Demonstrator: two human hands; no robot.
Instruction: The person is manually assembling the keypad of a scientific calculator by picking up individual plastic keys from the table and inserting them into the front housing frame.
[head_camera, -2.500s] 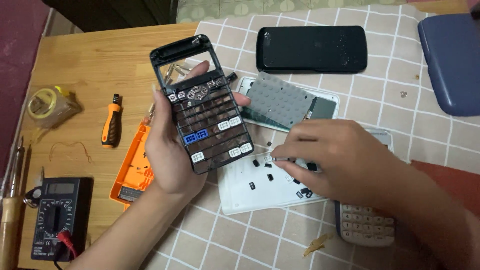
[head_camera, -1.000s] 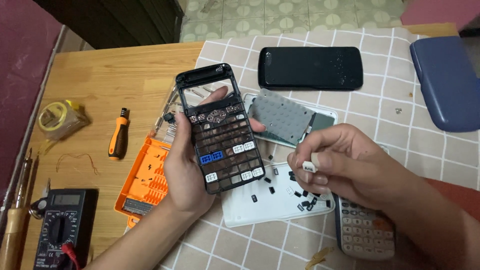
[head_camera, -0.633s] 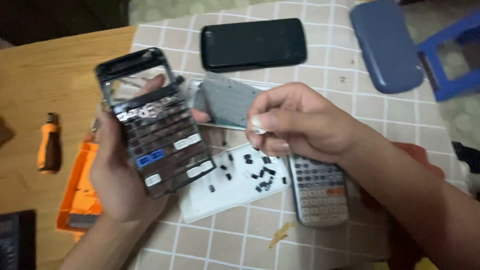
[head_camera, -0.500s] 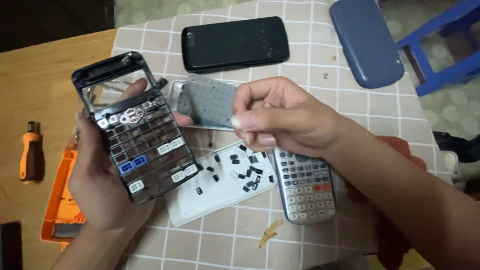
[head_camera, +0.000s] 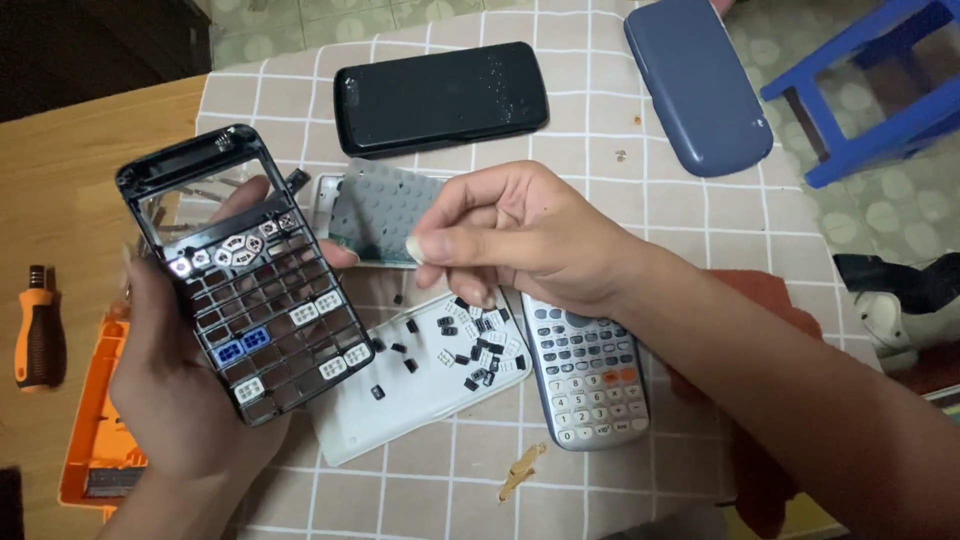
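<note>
Left hand (head_camera: 175, 400) grips the black keypad frame (head_camera: 245, 275), long axis tilted up and away, just left of the right hand (head_camera: 520, 235), whose fingertips are pinched shut, apparently on a small key; loose keys (head_camera: 470, 340) lie just below it.

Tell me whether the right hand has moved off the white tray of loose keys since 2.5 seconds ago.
Yes. The right hand has lifted from over the white tray toward the grey keypad mat, fingers pinched.
</note>
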